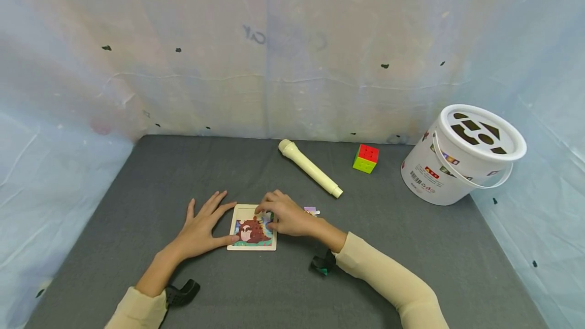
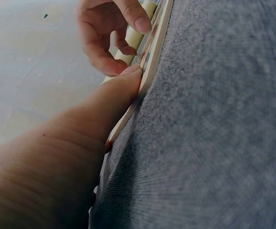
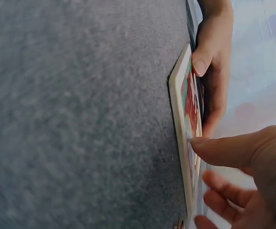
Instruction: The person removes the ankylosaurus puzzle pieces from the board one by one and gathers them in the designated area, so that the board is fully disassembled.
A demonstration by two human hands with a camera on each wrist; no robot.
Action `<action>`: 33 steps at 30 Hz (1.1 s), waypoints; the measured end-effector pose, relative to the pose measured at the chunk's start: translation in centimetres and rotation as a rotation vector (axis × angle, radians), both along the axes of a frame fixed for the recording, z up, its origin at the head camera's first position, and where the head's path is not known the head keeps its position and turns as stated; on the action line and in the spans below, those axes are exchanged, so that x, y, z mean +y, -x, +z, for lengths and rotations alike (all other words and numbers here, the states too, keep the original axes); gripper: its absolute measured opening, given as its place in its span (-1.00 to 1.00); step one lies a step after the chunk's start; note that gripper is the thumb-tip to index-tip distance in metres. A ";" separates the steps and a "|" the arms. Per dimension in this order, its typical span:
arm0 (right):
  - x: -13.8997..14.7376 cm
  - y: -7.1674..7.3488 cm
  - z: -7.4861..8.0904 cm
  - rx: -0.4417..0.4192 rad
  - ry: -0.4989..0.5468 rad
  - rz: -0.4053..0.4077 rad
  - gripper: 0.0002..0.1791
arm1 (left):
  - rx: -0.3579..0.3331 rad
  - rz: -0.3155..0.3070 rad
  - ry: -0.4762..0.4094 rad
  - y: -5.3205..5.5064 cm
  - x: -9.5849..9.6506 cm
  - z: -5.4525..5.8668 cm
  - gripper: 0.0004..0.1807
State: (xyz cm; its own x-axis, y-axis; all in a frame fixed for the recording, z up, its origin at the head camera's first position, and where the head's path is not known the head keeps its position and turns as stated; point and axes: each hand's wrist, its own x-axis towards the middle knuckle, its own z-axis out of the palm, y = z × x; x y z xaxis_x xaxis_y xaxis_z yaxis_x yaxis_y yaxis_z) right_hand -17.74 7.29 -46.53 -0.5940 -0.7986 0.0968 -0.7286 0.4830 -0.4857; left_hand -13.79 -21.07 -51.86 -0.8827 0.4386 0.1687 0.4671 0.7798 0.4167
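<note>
A small jigsaw puzzle (image 1: pixel 252 236) with a reddish-brown dinosaur picture lies flat in a pale wooden tray (image 1: pixel 245 208); the top left part of the tray shows bare wood. My left hand (image 1: pixel 201 230) rests at the tray's left side with fingers spread and straight. Its thumb (image 2: pixel 128 78) touches the tray's edge. Over the upper right of the tray, my right hand (image 1: pixel 290 216) has bent fingers and thumb about a puzzle piece (image 1: pixel 267 215), partly covered by them. The right thumb (image 3: pixel 214 148) touches the puzzle's surface.
A loose purple puzzle piece (image 1: pixel 311 210) lies right of the tray, partly behind the right hand. Farther back are a cream microphone-shaped stick (image 1: pixel 311 167) and a red and green puzzle cube (image 1: pixel 365 159). A white lidded bucket (image 1: pixel 439 166) stands at the right.
</note>
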 end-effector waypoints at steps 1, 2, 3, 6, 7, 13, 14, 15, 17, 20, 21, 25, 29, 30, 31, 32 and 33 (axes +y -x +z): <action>0.0 -0.1 0.1 0.003 -0.011 -0.009 -0.66 | 0.002 0.000 -0.001 0.0 0.0 0.0 0.00; 0.0 -0.1 0.2 0.005 -0.021 -0.018 -0.67 | 0.003 -0.001 -0.002 0.0 0.0 0.0 0.00; -0.1 -0.1 0.2 0.009 -0.033 -0.029 -0.69 | 0.004 -0.002 -0.003 0.0 0.0 0.0 0.00; -0.1 -0.1 0.2 0.012 -0.055 -0.049 -0.73 | 0.006 -0.005 -0.009 -0.1 0.0 0.1 -0.01; -0.1 -0.1 0.2 0.009 -0.057 -0.052 -0.74 | 0.006 -0.005 -0.010 -0.1 0.0 0.1 -0.01; -0.1 -0.1 0.2 -0.009 -0.063 -0.059 -0.74 | 0.004 -0.005 -0.016 -0.1 0.0 0.1 -0.01; -0.1 -0.1 0.2 -0.012 -0.063 -0.059 -0.74 | 0.004 -0.005 -0.016 -0.1 0.0 0.1 -0.01; -0.1 -0.1 0.2 -0.013 -0.065 -0.059 -0.75 | 0.004 -0.005 -0.014 -0.1 0.0 0.1 -0.01; -0.1 -0.1 0.2 -0.014 -0.068 -0.061 -0.75 | 0.004 -0.005 -0.011 -0.1 0.0 0.1 -0.01; -0.1 -0.2 0.2 -0.020 -0.071 -0.066 -0.75 | 0.001 -0.004 -0.015 -0.1 0.0 0.1 -0.01; -0.1 -0.2 0.2 -0.020 -0.071 -0.067 -0.75 | -0.001 -0.004 -0.017 -0.1 0.0 0.1 -0.01; -0.1 -0.1 0.1 -0.018 -0.071 -0.070 -0.74 | -0.004 -0.006 -0.024 -0.1 0.0 0.1 -0.01; -0.1 -0.1 0.0 -0.006 -0.065 -0.067 -0.72 | -0.004 -0.006 -0.021 -0.1 0.0 0.1 -0.01; -0.1 -0.1 0.1 -0.004 -0.063 -0.066 -0.72 | -0.004 -0.006 -0.021 -0.1 0.0 0.1 -0.01; 0.0 -0.2 0.1 -0.002 -0.061 -0.065 -0.72 | -0.003 -0.005 -0.019 -0.1 0.0 0.1 -0.01; -0.1 -0.2 0.2 0.003 -0.061 -0.066 -0.71 | -0.003 -0.005 -0.019 -0.1 0.0 0.1 -0.01; -0.1 -0.2 0.2 0.005 -0.061 -0.066 -0.71 | -0.004 -0.005 -0.019 -0.1 0.0 0.1 -0.01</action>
